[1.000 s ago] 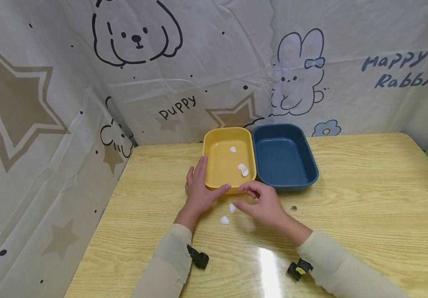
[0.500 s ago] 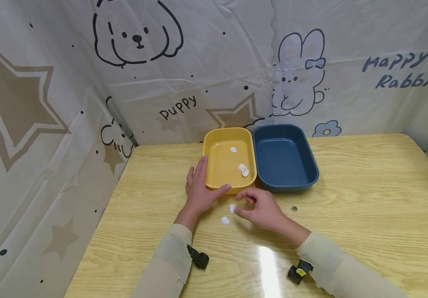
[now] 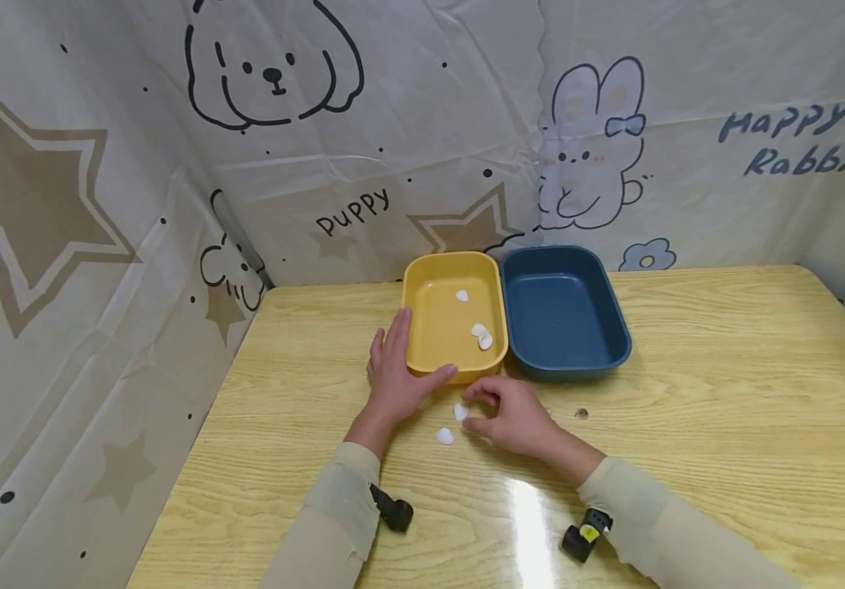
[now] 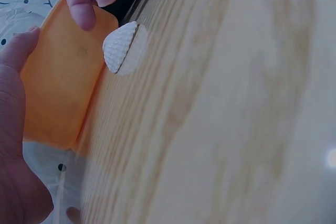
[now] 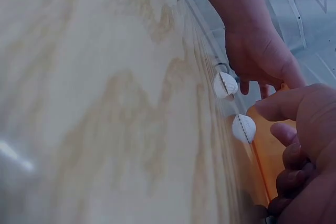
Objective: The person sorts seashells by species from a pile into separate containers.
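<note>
My left hand rests spread against the yellow bin, fingers along its left side and thumb at its front rim. My right hand is low over the table in front of the bin, thumb and forefinger apart on either side of a white ribbed seashell. In the right wrist view the thumb is close to this shell and the other fingers are bent, with nothing visible in them. A second seashell lies on the table a little nearer to me. Inside the bin are three seashells, one apart from an overlapping pair.
A dark blue bin stands right beside the yellow one. Both are at the back of the wood-grain table, against a printed cloth. A small round spot shows on the tabletop.
My right hand has moved down from the yellow bin's front rim to the nearer seashell on the table. My left hand stays on the bin, and the seashells have not moved.
</note>
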`<state>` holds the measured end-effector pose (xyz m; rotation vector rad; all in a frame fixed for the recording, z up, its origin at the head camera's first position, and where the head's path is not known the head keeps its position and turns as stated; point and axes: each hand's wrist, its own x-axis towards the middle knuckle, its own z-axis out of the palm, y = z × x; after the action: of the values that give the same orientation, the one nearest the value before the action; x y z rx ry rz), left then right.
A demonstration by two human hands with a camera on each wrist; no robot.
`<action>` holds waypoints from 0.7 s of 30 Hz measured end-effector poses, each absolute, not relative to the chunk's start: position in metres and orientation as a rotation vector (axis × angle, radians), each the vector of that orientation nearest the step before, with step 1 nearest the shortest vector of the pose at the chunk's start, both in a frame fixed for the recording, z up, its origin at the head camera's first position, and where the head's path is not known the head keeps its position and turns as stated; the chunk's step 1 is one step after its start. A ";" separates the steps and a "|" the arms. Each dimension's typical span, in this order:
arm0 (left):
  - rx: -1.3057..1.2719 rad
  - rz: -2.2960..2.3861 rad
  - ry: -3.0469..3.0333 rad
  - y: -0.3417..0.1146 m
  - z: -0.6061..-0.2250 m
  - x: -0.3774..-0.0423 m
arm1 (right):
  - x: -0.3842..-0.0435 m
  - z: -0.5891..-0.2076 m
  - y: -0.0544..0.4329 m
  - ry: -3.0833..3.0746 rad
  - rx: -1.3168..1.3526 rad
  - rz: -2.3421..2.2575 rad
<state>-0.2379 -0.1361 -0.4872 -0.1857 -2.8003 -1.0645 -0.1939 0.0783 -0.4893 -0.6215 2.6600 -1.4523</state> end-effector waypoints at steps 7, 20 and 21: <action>-0.181 -1.072 -2.805 -0.136 -0.486 -0.237 | -0.197 -0.493 0.075 2.687 -0.665 -1.379; -0.187 -1.081 -2.801 -0.135 -0.484 -0.235 | -0.199 -0.493 0.073 2.735 -0.730 -1.287; -0.183 -1.079 -2.804 -0.135 -0.484 -0.236 | -0.199 -0.494 0.073 2.741 -0.732 -1.279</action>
<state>-0.2356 -0.1352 -0.4841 -0.1831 -2.8040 -1.0787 -0.1989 0.0730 -0.4935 -0.7323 2.7407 -1.2792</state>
